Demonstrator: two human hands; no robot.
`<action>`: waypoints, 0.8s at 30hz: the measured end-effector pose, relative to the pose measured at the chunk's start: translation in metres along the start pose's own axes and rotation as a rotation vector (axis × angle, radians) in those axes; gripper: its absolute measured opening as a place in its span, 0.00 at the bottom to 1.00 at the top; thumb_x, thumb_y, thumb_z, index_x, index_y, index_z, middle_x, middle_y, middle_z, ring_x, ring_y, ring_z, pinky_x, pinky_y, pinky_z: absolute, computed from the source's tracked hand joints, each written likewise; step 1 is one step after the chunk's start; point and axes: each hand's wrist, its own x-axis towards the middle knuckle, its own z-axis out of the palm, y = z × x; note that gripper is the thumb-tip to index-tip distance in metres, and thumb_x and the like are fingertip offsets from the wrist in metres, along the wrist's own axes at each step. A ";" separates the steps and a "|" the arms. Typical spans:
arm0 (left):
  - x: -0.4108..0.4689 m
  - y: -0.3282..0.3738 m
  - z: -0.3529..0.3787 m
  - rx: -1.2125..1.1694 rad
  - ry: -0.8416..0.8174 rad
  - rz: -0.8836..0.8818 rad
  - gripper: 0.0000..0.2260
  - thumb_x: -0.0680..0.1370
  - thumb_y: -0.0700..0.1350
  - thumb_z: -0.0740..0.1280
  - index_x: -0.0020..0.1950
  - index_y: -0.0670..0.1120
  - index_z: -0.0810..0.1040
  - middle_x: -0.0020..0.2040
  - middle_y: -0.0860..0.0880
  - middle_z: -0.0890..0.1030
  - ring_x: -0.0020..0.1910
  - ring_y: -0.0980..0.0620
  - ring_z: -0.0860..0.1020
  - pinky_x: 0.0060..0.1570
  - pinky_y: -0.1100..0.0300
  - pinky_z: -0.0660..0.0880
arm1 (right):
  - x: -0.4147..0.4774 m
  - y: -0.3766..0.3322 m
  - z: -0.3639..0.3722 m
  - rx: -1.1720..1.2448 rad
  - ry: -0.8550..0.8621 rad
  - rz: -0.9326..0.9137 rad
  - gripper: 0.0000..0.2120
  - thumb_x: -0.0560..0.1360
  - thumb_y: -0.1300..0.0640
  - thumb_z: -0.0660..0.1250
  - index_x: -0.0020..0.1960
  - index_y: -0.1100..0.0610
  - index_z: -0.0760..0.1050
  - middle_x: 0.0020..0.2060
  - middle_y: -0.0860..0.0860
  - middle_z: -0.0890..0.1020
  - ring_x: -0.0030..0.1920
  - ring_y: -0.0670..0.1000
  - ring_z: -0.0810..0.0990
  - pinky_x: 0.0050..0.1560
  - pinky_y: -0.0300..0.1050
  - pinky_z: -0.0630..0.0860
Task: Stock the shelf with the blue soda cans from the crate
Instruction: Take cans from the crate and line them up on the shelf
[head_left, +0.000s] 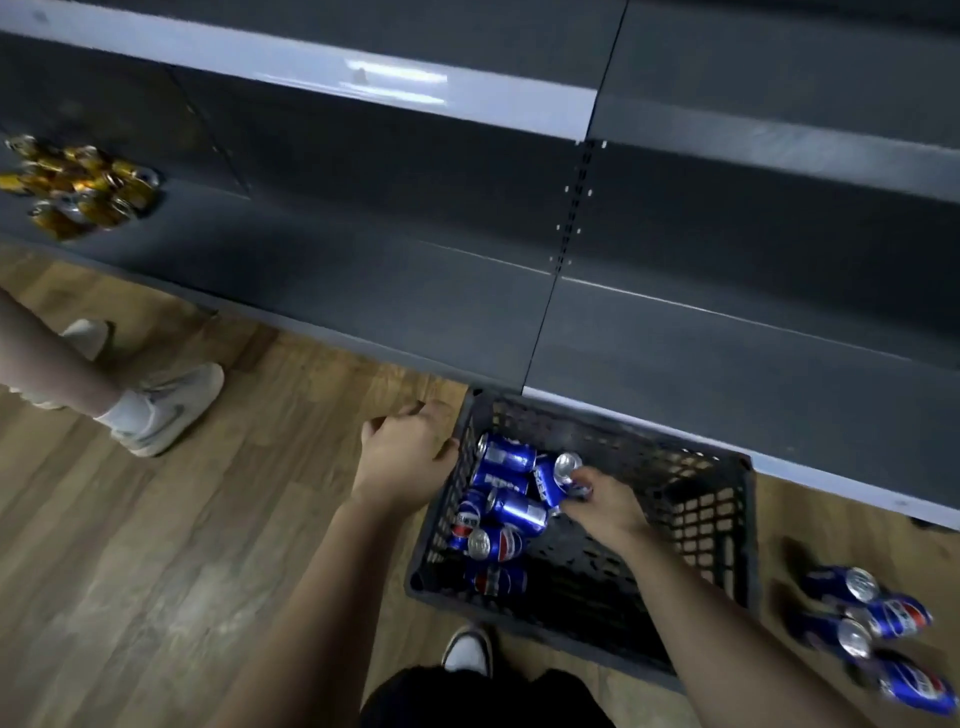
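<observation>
A black plastic crate (717, 499) stands on the wooden floor against the grey shelf (405, 291). Several blue soda cans (511, 512) lie jumbled in its left half. My right hand (605, 501) reaches into the crate and grips one blue can (558, 475) near its top. My left hand (402, 449) hangs just outside the crate's left wall with its fingers loosely curled and its thumb at the rim, holding nothing. The lowest shelf board in front of the crate is bare.
Several more blue cans (878, 623) lie on the floor right of the crate. A cluster of gold cans (78, 189) sits on the shelf at far left. Another person's leg and pale shoe (161, 410) stand on the left. My own shoe (467, 652) is below the crate.
</observation>
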 end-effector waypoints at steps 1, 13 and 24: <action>0.010 -0.009 0.021 0.001 0.018 0.001 0.16 0.78 0.50 0.60 0.67 0.51 0.70 0.57 0.50 0.78 0.57 0.47 0.76 0.61 0.49 0.62 | 0.020 0.013 0.014 -0.007 -0.015 -0.001 0.23 0.70 0.52 0.72 0.64 0.52 0.76 0.50 0.53 0.84 0.49 0.51 0.82 0.50 0.42 0.75; 0.061 -0.071 0.183 -0.116 0.063 -0.001 0.18 0.78 0.50 0.63 0.68 0.52 0.70 0.62 0.52 0.74 0.62 0.50 0.72 0.62 0.48 0.63 | 0.148 0.106 0.114 -0.065 -0.135 -0.092 0.31 0.70 0.51 0.75 0.71 0.53 0.69 0.61 0.50 0.79 0.55 0.47 0.77 0.50 0.36 0.68; 0.047 -0.081 0.197 -0.129 0.137 -0.002 0.18 0.77 0.49 0.64 0.67 0.52 0.72 0.63 0.54 0.72 0.62 0.51 0.72 0.60 0.50 0.64 | 0.163 0.107 0.148 -0.167 -0.231 -0.102 0.38 0.72 0.56 0.73 0.77 0.55 0.58 0.70 0.53 0.71 0.68 0.54 0.71 0.62 0.40 0.67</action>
